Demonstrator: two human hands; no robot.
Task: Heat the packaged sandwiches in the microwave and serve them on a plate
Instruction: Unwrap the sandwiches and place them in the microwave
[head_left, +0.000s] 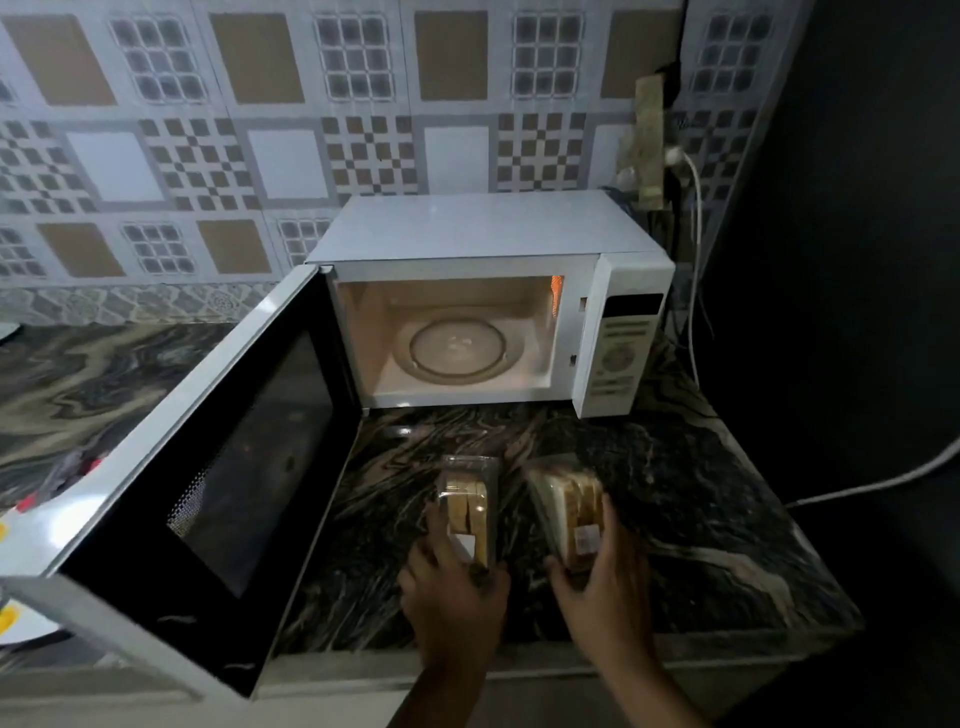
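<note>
At a marbled counter (701, 519), my left hand (452, 597) grips one clear wedge pack (467, 509) and my right hand (602, 587) grips a second pack (566, 499), each holding a sandwich cut into triangular halves, the bread edges showing through the plastic. Both packs sit low over the counter, just in front of the microwave (483, 228), side by side and a little apart. The left pack runs lengthwise away from me, its far end aimed at the oven mouth; the right pack leans to the left, its narrow end pointing up and away, a small label facing me. The microwave door (208, 467) swings wide open to the left. Inside the lit cavity, the glass turntable (457, 345) lies bare. At the far left edge, part of a white plate (21, 618) shows behind the door. A white cable (694, 270) hangs from the wall beside the oven.
</note>
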